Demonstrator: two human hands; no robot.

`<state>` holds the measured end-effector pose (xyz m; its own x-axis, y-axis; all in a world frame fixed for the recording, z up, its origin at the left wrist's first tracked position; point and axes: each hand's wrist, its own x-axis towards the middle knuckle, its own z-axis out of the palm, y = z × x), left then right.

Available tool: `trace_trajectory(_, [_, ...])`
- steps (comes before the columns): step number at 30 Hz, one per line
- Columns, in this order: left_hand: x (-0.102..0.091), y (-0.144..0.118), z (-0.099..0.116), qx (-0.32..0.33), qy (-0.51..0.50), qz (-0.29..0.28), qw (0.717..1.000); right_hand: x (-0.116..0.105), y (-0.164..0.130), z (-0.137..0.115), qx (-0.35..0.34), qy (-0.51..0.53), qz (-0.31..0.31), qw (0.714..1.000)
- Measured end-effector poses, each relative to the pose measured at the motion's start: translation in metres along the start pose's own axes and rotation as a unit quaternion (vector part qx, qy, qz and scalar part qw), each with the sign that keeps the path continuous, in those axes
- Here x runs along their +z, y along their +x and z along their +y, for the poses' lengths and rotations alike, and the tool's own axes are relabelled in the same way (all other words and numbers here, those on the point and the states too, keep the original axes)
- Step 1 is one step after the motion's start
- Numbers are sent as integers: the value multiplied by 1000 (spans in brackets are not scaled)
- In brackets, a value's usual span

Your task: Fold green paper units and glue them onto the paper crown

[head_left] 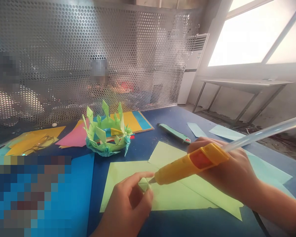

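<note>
My left hand (128, 200) pinches a small folded piece of light green paper (143, 185) between thumb and forefinger. Around the handle of a yellow hot glue gun (180, 168) my right hand (227, 174) is closed. The gun's metal nozzle points left and meets the folded paper's edge; whether glue is coming out I cannot tell. A clear glue stick (266, 133) juts from its back end. Beneath both hands lie light green paper sheets (123, 174). Beyond them stands a green and blue folded-paper crown (108, 144) with upright pointed leaves.
A green utility knife (174, 132) lies behind the sheets. Light blue paper pieces (268, 164) are at right. Pink paper (74, 136), yellow paper (34, 140) and glasses (43, 143) lie at left. A perforated metal screen (138, 59) borders the far table edge, with people behind it.
</note>
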<state>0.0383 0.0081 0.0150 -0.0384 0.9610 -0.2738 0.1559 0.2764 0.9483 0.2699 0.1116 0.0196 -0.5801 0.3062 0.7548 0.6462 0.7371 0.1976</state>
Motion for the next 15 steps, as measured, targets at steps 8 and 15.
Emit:
trace_trajectory(8, [2,-1,4,-9,-2,13,1000,1,-1,1,-1,13,5,1000])
trace_trajectory(15, [0,-1,4,-14,-8,0,1000,0,1,0,-10,29,-6,1000])
